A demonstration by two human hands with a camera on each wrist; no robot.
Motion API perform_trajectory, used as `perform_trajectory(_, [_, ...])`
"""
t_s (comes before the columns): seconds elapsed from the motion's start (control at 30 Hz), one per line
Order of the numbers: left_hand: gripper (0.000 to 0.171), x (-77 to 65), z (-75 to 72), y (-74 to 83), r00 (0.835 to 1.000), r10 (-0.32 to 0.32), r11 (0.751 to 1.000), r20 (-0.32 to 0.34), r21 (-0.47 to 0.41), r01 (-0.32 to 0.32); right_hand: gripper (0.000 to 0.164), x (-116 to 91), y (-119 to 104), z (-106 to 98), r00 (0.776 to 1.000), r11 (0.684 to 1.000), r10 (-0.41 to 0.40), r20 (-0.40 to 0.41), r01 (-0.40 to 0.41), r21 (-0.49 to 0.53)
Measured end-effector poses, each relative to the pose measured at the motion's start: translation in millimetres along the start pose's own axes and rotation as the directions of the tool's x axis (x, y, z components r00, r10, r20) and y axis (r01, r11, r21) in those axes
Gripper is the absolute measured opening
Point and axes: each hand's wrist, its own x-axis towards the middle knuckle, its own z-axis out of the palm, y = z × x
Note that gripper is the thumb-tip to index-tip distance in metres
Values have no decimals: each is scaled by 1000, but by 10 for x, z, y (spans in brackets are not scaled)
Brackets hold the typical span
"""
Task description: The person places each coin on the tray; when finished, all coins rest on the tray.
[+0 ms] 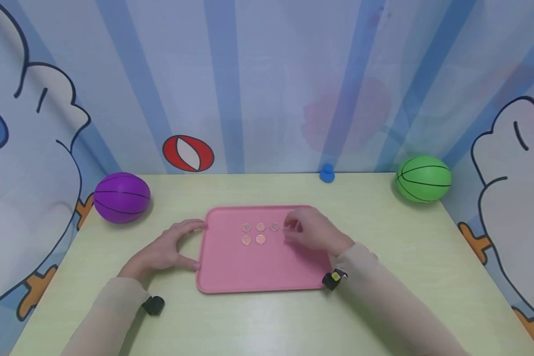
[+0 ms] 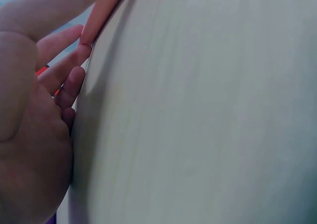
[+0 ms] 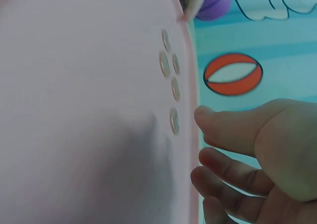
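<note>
A pink tray [image 1: 262,272] lies on the table, with several small round coins [image 1: 260,227] near its middle. Three coins form the upper row and two the lower row. At the tray's left side my left hand [image 1: 166,249] is spread, its fingertips and thumb touching the rim; the left wrist view shows fingers [image 2: 59,73] against the tray's edge [image 2: 101,16]. Over the tray's right part, beside the rightmost upper coin [image 1: 274,227], hovers my right hand [image 1: 311,230]. Its thumb and fingers are loosely bent and apart in the right wrist view, with nothing visible between them.
A purple ball [image 1: 122,198] sits at the table's back left and a green ball [image 1: 423,179] at the back right. Near the rear edge stands a small blue object [image 1: 327,173]. A printed curtain [image 1: 271,99] hangs behind the table [image 1: 258,326].
</note>
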Motion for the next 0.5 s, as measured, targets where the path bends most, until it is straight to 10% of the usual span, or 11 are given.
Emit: perform_trajectory(0.5, [101, 2, -3, -11, 1000, 17, 1000, -2, -6, -17, 21, -375, 492, -373, 998, 998, 58, 13, -58, 19])
